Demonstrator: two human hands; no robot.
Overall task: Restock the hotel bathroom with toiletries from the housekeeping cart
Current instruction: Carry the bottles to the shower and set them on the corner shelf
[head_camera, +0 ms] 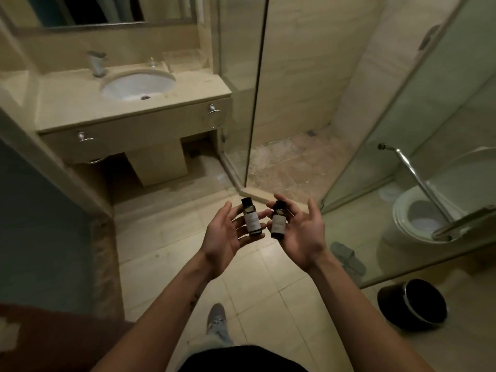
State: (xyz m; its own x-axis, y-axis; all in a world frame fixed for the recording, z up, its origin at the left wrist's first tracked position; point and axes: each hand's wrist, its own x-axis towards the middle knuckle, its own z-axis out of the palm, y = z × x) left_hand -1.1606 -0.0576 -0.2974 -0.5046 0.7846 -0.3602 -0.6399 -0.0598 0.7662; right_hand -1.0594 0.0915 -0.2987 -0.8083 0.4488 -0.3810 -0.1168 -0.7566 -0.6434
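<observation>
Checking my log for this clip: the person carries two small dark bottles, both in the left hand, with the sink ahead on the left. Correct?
Not quite: the head view shows one bottle on the left hand and the other bottle on the right hand. The sink is ahead on the left.

L bottle [251, 220] on L hand [224, 238], R bottle [278, 224] on R hand [303, 234] — dark, blk caps, pale labels — upright-ish.
</observation>
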